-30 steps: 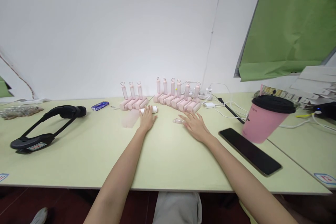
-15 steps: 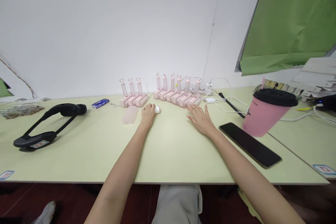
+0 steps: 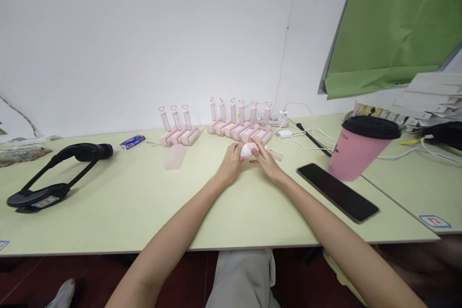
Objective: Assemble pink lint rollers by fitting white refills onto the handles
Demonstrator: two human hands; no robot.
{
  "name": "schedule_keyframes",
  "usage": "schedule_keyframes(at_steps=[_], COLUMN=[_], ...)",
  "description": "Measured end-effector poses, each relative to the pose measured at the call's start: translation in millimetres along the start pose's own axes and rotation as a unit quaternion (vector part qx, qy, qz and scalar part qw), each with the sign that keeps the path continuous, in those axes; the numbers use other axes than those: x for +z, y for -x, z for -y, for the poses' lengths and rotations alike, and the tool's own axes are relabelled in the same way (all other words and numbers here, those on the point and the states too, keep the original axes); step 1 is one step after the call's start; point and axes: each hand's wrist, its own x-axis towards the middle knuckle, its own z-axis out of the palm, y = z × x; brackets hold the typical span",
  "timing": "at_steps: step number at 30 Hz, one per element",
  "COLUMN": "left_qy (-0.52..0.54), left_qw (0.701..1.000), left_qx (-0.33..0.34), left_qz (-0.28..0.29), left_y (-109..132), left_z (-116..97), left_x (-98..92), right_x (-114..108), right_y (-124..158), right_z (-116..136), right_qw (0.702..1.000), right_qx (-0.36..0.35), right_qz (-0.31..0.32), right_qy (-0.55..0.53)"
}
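Note:
My left hand [image 3: 230,163] and my right hand [image 3: 264,160] meet at the middle of the green table, both closed around a small white roller [image 3: 247,149]. A thin pale pink part [image 3: 276,155] pokes out to the right of my right hand. Just behind my hands stands a row of several pink lint rollers [image 3: 238,125] with upright handles. A group of three more pink rollers [image 3: 177,130] stands to the left. A translucent pink cover [image 3: 174,157] lies flat on the table left of my hands.
A black phone [image 3: 337,191] lies at the right, beside a pink cup with a black lid [image 3: 361,153]. White cables and chargers [image 3: 306,140] run behind. A black headset [image 3: 59,172] and a blue packet [image 3: 132,142] sit at the left.
My left hand picked up the white roller and carried it right; my right hand came in to meet it. Both hands now hold it together.

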Motion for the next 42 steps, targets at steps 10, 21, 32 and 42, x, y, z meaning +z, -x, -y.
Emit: schedule_keyframes(at_steps=[10, 21, 32, 42], left_qy=[-0.071, -0.077, 0.002, 0.020], left_qw=[0.997, 0.997, 0.999, 0.997], left_qx=[0.006, 0.030, 0.040, 0.053], left_qz=[-0.003, -0.002, -0.028, -0.048], left_y=[3, 2, 5, 10], left_z=[3, 6, 12, 13], left_x=[0.8, 2.6, 3.6, -1.4], right_x=[3, -7, -11, -9], right_y=[0, 3, 2, 6], right_z=[6, 6, 4, 9], right_qw=[0.995, 0.929, 0.893, 0.881], right_qx=[-0.020, -0.163, -0.172, -0.168], right_qz=[-0.018, -0.028, -0.022, -0.013], right_qy=[-0.100, 0.332, 0.416, 0.441])
